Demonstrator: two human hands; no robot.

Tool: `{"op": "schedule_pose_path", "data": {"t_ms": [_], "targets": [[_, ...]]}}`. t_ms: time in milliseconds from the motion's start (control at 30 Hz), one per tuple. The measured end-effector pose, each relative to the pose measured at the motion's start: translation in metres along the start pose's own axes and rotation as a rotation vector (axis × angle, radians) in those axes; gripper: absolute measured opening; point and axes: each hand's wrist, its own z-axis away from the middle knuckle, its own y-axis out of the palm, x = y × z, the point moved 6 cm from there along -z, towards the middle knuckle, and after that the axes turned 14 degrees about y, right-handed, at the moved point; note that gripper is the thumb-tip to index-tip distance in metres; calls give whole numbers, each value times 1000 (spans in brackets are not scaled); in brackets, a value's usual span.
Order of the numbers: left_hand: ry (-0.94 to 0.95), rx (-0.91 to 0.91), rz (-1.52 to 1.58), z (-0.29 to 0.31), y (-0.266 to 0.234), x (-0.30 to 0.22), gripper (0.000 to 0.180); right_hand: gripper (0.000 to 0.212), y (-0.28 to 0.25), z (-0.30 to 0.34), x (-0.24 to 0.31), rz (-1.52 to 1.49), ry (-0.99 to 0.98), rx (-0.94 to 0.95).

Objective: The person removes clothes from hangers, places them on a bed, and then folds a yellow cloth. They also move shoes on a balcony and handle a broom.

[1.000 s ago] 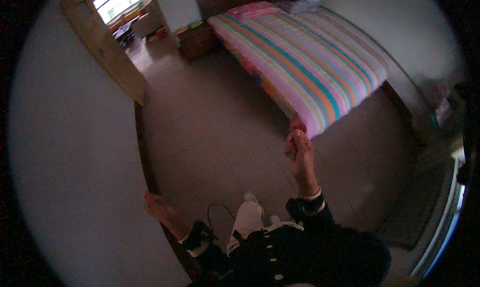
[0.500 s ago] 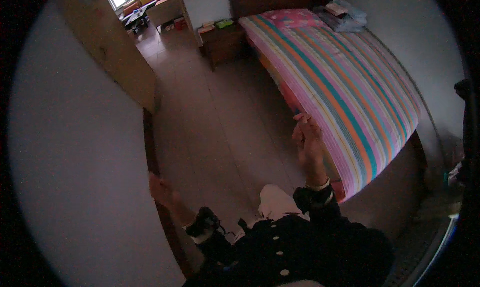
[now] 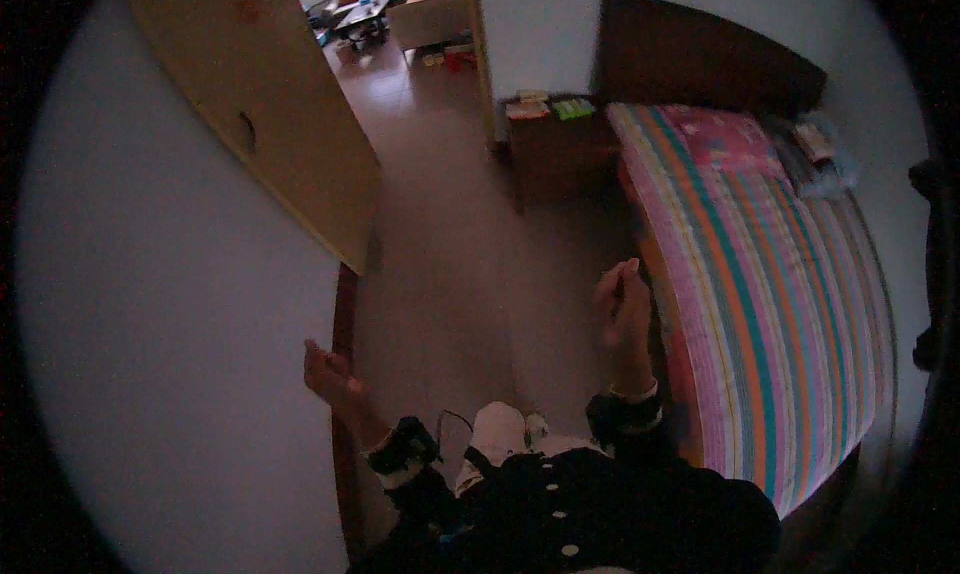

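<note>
My left hand hangs in the air by the white wall and its dark baseboard, with loosely bent fingers and the thumb apart, holding nothing. Over the floor, close to the side of the bed, my right hand is raised, its fingers loosely curved with a gap to the thumb; no object shows in it. Both hands are dim and slightly blurred. Dark sleeves with light cuffs cover my forearms. The bed to the right has a striped, many-coloured cover.
Ahead, a wooden door stands ajar beside a doorway to a room with a low table. A brown nightstand bearing small packets is beside the headboard. A pink pillow and a plastic bag lie on the bed.
The view has swung to the left and up, so the door, doorway and headboard show more fully. Both hands stay raised; my right hand appears slightly lower in view.
</note>
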Motion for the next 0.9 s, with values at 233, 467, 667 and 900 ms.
{"op": "schedule_pose_path", "data": {"t_ms": [233,467,667,900], "targets": [[-559,-202,215,-56,128,189,38,43,151,-248,-43,30,119,140],[-690,-204,269,-190,326,355,35,36,293,-462,11,227,48,233],[-718,-219,298,-245,539,493,30,32,335,-660,8,136,56,40],[-770,-205,407,-376,743,611,35,32,423,-916,20,-52,127,48]]}}
